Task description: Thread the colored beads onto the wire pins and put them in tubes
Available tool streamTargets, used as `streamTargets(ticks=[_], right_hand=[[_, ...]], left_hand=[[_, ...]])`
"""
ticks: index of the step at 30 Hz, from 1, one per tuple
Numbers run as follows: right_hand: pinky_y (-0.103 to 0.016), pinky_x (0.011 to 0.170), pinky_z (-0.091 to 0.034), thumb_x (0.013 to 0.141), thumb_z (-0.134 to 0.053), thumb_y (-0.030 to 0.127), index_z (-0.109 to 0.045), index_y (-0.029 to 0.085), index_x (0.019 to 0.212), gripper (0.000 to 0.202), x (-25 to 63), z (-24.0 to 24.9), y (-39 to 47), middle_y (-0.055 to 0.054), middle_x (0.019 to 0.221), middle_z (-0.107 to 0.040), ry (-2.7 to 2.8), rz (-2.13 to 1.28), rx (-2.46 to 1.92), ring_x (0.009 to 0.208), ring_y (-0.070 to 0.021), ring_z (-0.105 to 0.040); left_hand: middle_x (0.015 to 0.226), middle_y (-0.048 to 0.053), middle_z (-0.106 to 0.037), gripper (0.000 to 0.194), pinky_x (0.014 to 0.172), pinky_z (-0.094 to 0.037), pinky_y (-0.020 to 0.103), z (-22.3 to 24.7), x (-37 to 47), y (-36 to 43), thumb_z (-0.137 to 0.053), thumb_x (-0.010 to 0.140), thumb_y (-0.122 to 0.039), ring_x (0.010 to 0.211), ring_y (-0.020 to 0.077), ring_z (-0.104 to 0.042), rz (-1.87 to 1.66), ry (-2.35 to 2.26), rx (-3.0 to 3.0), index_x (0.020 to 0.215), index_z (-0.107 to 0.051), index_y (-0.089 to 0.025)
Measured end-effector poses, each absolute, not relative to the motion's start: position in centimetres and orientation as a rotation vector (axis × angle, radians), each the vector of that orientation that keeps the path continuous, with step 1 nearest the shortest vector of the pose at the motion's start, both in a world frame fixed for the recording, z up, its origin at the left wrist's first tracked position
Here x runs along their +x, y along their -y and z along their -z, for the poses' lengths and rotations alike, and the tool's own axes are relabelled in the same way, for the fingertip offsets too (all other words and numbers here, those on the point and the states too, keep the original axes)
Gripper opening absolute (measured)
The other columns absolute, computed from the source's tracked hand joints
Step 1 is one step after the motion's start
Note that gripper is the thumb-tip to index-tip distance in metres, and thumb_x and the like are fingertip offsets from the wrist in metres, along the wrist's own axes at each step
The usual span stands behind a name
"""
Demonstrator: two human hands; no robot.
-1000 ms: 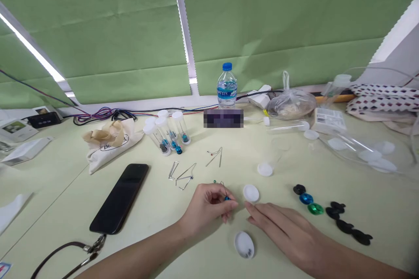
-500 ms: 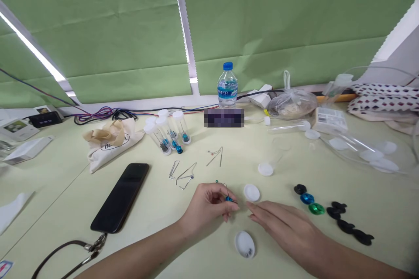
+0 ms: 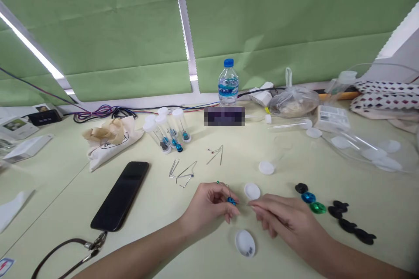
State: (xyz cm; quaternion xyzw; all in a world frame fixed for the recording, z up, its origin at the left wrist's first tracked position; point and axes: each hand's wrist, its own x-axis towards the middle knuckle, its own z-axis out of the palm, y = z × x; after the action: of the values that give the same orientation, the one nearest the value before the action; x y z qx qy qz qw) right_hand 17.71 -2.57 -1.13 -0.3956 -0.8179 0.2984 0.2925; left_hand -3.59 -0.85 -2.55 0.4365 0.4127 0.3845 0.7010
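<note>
My left hand (image 3: pixel 207 202) is closed in a pinch on a small shiny blue piece (image 3: pixel 231 201) with a thin metal wire rising from it. A tiny green tip (image 3: pixel 218 182) shows just above the knuckles. To the right, my right hand (image 3: pixel 290 218) has thumb and forefinger pressed together, pointing at the blue piece. Something very thin seems to run between the two hands, too fine to name. Behind the fingertips lies a round white cap (image 3: pixel 252 191). Nearer to me, a white cap (image 3: pixel 244 239) holds a few tiny dark bits.
Bent metal wires (image 3: pixel 185 176) and a black phone (image 3: pixel 121 196) lie at left. Clear tubes (image 3: pixel 163 133) with white caps stand behind. Blue, green (image 3: pixel 317 208) and black pieces (image 3: pixel 347 225) are at right. A water bottle (image 3: pixel 228 87) stands at the back.
The fingers of my right hand have curled from stretched out into a pinch. My left hand stays almost where it was, holding the blue piece.
</note>
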Motion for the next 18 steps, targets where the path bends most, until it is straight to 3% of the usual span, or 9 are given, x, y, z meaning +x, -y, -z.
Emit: streamTargets(ticks=[3, 6, 9, 11, 15, 18], right_hand=[[-0.021, 0.043, -0.048, 0.097, -0.043, 0.034, -0.063, 0.017, 0.074, 0.035, 17.5, 1.2, 2.7, 0.0, 0.059, -0.057, 1.926, -1.227, -1.228, 0.044, -0.0099, -0.055], [-0.02, 0.039, -0.046, 0.094, -0.048, 0.04, -0.064, 0.017, 0.097, 0.028, 17.1, 1.0, 2.6, 0.002, 0.058, -0.056, 1.644, -1.504, -1.279, 0.045, -0.0105, -0.055], [-0.018, 0.038, -0.046, 0.094, -0.048, 0.04, -0.055, 0.018, 0.117, 0.033, 17.0, 1.0, 2.4, 0.003, 0.061, -0.057, 1.592, -1.543, -1.268, 0.048, -0.0109, -0.056], [-0.018, 0.038, -0.046, 0.096, -0.046, 0.037, -0.056, 0.019, 0.114, 0.028, 17.3, 1.1, 2.3, 0.003, 0.06, -0.057, 1.767, -1.366, -1.257, 0.047, -0.0107, -0.055], [-0.025, 0.057, -0.054, 0.095, -0.048, 0.03, -0.062, 0.023, 0.105, 0.018, 18.3, 1.6, 2.2, -0.003, 0.08, -0.068, 2.237, -0.504, -1.081, 0.063, -0.0152, -0.064], [-0.027, 0.065, -0.056, 0.095, -0.049, 0.026, -0.066, 0.025, 0.1, 0.018, 18.9, 1.9, 2.4, -0.006, 0.096, -0.071, 2.304, -0.274, -1.022, 0.075, -0.0198, -0.069]], left_hand=[[0.054, -0.001, -0.061, 0.014, 0.048, -0.045, 0.022, 2.5, -3.5, 0.9, -0.08, 0.059, -0.012, 0.045, 0.0079, -0.054, -0.858, -0.921, 0.976, 0.07, -0.071, -0.011], [0.057, -0.001, -0.061, 0.016, 0.05, -0.045, 0.022, 2.5, -3.5, 1.0, -0.081, 0.06, -0.017, 0.047, 0.0079, -0.054, -0.85, -0.906, 1.013, 0.07, -0.07, -0.012], [0.057, 0.0, -0.061, 0.016, 0.05, -0.044, 0.023, 2.4, -3.5, 1.0, -0.08, 0.065, -0.023, 0.047, 0.008, -0.053, -0.827, -0.923, 1.078, 0.07, -0.068, -0.012], [0.058, 0.0, -0.06, 0.017, 0.049, -0.043, 0.023, 2.3, -3.6, 1.0, -0.078, 0.068, -0.025, 0.046, 0.0076, -0.052, -0.831, -0.933, 1.089, 0.07, -0.068, -0.012], [0.055, 0.0, -0.059, 0.018, 0.049, -0.043, 0.022, 2.1, -3.7, 0.9, -0.076, 0.07, -0.028, 0.046, 0.0081, -0.053, -0.838, -0.92, 1.071, 0.072, -0.068, -0.012], [0.054, -0.001, -0.059, 0.019, 0.049, -0.044, 0.022, 2.1, -3.8, 0.8, -0.077, 0.07, -0.028, 0.047, 0.0085, -0.054, -0.821, -0.907, 1.06, 0.073, -0.068, -0.011]])
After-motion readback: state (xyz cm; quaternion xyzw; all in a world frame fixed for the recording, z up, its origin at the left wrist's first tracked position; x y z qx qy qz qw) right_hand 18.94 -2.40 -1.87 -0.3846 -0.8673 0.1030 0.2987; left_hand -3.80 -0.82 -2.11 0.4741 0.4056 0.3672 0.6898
